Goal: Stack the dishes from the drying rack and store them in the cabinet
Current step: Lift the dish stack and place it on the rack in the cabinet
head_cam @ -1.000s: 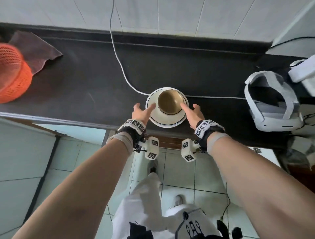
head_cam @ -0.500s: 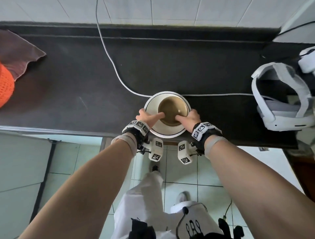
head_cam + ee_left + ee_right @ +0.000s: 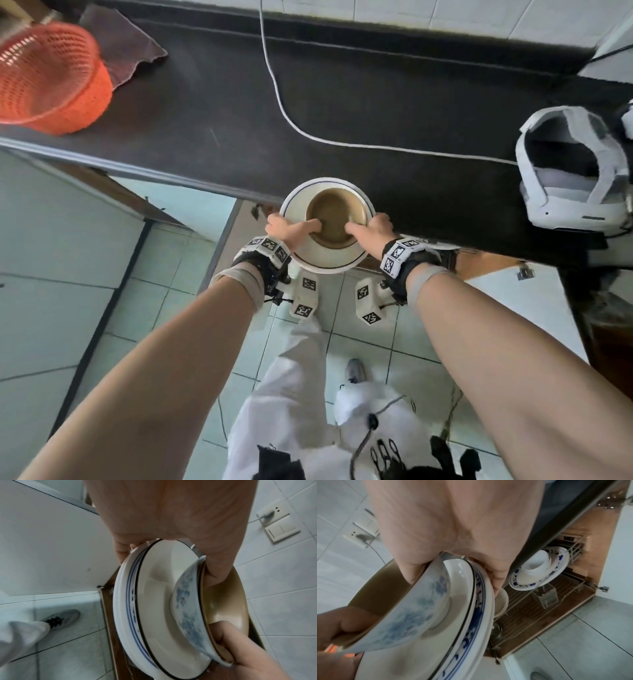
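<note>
A stack of dishes hangs past the counter's front edge: white blue-rimmed plates (image 3: 329, 265) at the bottom, a blue-flowered bowl (image 3: 187, 608) on them, and a brown bowl (image 3: 334, 219) nested inside. My left hand (image 3: 291, 234) grips the stack's left side and my right hand (image 3: 368, 233) its right side. Both thumbs hook into the brown bowl, and the fingers curl under the plates (image 3: 462, 635). Below, the open cabinet (image 3: 599, 547) shows a wire rack (image 3: 556, 588) holding blue-patterned plates with a white bowl (image 3: 537, 563).
On the black counter (image 3: 376, 102) lie an orange basket (image 3: 48, 75) and a brown cloth (image 3: 126, 44) at the far left. A white cable (image 3: 284, 113) crosses the middle and a white headset (image 3: 575, 178) sits at the right. Tiled floor and my legs are below.
My hands went from open beside the stack to gripping it with thumbs in the bowl. The stack has come off the counter toward me, past the front edge.
</note>
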A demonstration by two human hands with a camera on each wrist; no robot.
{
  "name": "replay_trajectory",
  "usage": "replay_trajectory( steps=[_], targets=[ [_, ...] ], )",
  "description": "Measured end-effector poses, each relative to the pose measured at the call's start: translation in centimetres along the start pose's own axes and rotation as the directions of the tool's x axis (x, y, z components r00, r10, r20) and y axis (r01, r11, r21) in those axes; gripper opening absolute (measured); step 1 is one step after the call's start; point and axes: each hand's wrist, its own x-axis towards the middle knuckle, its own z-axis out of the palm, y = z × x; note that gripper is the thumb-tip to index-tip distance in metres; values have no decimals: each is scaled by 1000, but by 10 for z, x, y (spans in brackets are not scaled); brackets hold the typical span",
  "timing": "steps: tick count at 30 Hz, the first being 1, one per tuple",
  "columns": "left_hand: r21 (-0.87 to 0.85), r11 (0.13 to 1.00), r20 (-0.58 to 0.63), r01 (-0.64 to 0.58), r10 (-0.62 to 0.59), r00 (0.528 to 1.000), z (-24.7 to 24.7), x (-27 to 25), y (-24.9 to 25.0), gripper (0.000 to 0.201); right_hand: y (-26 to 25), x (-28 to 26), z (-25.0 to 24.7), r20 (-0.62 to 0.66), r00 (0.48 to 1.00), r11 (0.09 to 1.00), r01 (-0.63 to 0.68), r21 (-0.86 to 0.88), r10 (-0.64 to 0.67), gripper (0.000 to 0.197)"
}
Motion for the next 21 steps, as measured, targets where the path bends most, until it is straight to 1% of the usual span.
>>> replay_trajectory(
  steps=[3, 5, 6, 8, 10, 11, 12, 15, 16, 19, 21],
  targets=[
    [53, 995, 23, 80, -82, 996, -7, -19, -47, 117, 26, -24, 29, 91, 995, 998, -34, -56, 39, 97],
    [69, 991, 42, 115, -118, 992, -9, -25, -74, 119, 44, -30, 47, 133, 989, 994, -52, -98, 65, 98],
    [74, 989, 49, 128, -132, 990, -8, -25, -86, 122, 51, -30, 54, 148, 986, 992, -65, -110, 81, 94],
    [85, 984, 61, 157, -162, 985, -3, -20, -106, 124, 66, -26, 66, 172, 975, 988, -132, -79, 144, 78],
    [100, 978, 82, 183, -192, 978, 5, -7, -121, 117, 76, -19, 76, 167, 967, 981, -183, -59, 190, 58],
    [105, 975, 88, 195, -204, 975, 9, 1, -126, 114, 79, -15, 80, 164, 967, 980, -189, -65, 197, 54],
    [104, 974, 100, 200, -210, 973, 13, 8, -128, 113, 80, -11, 84, 165, 964, 977, -200, -76, 210, 58],
    [96, 974, 107, 204, -214, 971, 31, 35, -137, 109, 105, 24, 105, 122, 966, 972, -216, -89, 226, 86],
    [97, 976, 105, 193, -203, 974, 37, 44, -140, 106, 110, 32, 110, 106, 968, 971, -218, -99, 228, 89],
    [101, 983, 99, 154, -164, 982, 57, 74, -151, 102, 129, 64, 126, 95, 970, 971, -215, -102, 224, 91],
    [103, 984, 113, 146, -158, 981, 71, 94, -158, 107, 145, 91, 136, 98, 969, 970, -215, -113, 227, 98]
  ],
)
